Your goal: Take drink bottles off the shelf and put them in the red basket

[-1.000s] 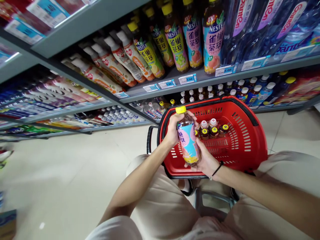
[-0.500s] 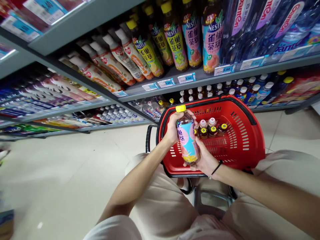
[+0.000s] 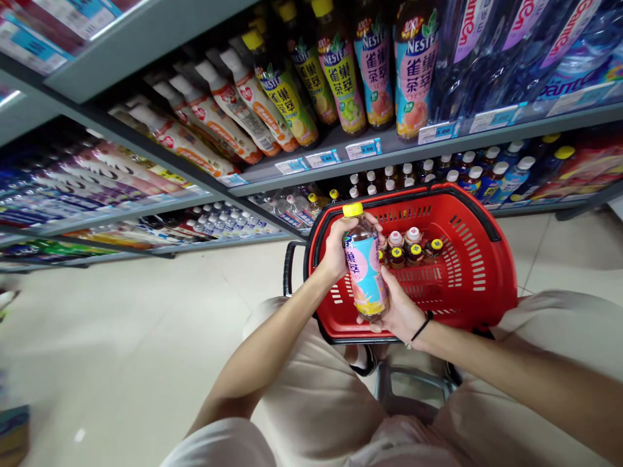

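Observation:
Between my two hands is a bottle of iced tea (image 3: 365,275) with a yellow cap and a blue, pink and yellow label. It is tilted, cap toward the shelf. My left hand (image 3: 338,246) wraps round its upper part below the cap. My right hand (image 3: 396,308), with a black band at the wrist, closes round its lower end. Under the bottle is a red shopping basket (image 3: 479,259) with black trim. Several bottles with yellow or pink-white caps (image 3: 413,250) stand inside it, some partly hidden by the held bottle.
Ahead runs a grey shelf (image 3: 311,172) with price tags. Tea bottles (image 3: 341,78), white-capped bottles (image 3: 214,110) and large clear bottles (image 3: 467,58) stand on it. Lower shelves hold more small bottles. Pale floor tiles (image 3: 146,344) lie to the left. A grey stool (image 3: 413,383) is below the basket.
My view has shifted very slightly, so the shelves sit a little differently. Both hands hold the iced tea bottle in nearly the same place as before.

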{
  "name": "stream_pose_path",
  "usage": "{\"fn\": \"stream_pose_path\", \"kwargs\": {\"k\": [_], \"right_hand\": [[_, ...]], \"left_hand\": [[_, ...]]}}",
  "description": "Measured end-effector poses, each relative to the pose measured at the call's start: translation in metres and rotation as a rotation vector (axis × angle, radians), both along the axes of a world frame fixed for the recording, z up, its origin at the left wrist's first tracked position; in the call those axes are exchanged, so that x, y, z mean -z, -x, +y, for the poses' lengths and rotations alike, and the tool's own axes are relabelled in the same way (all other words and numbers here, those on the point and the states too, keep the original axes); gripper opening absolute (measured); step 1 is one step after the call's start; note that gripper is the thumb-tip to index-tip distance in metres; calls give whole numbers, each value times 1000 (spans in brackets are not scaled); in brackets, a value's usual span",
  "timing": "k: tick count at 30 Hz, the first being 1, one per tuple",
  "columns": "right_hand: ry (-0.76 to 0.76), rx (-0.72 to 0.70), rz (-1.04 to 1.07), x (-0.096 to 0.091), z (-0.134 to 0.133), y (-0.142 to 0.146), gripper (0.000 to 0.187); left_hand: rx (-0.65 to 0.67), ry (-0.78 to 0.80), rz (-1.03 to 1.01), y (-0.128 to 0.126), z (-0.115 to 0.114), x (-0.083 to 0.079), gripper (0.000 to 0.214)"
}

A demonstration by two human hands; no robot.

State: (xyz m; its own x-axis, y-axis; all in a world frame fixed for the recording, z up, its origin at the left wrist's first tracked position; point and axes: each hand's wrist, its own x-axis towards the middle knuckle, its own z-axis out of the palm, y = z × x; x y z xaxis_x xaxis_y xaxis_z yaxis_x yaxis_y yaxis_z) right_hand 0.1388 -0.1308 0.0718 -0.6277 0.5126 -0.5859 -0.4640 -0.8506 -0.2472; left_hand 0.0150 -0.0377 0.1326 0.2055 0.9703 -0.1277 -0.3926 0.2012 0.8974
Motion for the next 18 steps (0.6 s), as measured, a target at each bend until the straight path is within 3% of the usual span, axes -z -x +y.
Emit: {"fn": "stream_pose_path", "kwargs": {"k": [18], "right_hand": [[-12,-11,5,-2,0,-1,70]], "left_hand": [[29,37,-64,-2,-1,4,32]]}}
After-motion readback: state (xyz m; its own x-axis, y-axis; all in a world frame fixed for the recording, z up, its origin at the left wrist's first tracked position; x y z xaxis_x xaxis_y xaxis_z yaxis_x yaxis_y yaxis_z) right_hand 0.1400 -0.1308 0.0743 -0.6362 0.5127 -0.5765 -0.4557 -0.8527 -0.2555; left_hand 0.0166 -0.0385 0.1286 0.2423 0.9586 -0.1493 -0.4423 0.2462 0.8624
